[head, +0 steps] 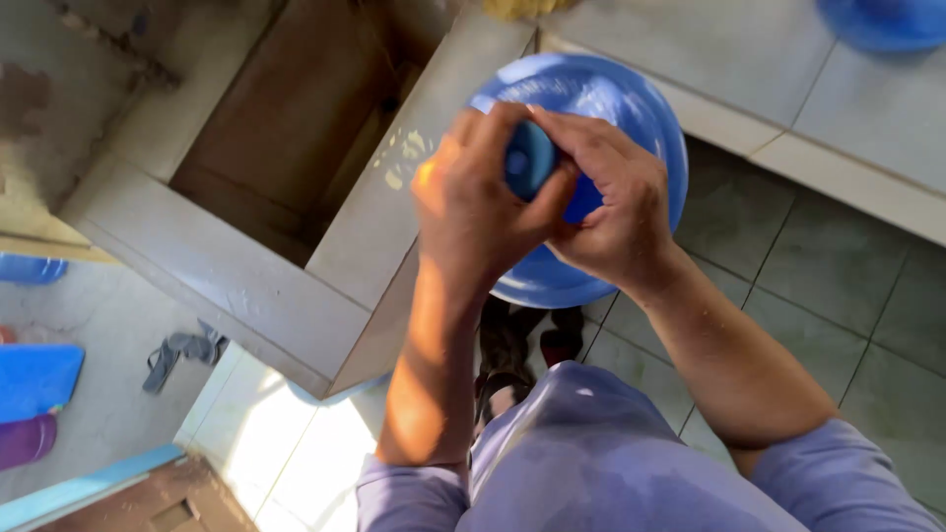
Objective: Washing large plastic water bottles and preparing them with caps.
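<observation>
A large blue water jug [631, 108] stands upright below me, seen from above, its round shoulder filling the upper middle of the head view. Both hands close around its blue cap [529, 158] at the neck. My left hand [473, 212] wraps the cap from the left, fingers curled over the top. My right hand [611, 202] grips it from the right, thumb pressed against the cap. The jug's lower body is hidden under my hands and arms.
A concrete-walled trough [246, 276] with a dark brown inside lies to the left. Grey floor tiles [838, 296] spread to the right, with a raised tiled ledge [788, 108] behind. Another blue jug [887, 20] shows top right. Sandals [182, 350] and blue and purple items [34, 379] lie left.
</observation>
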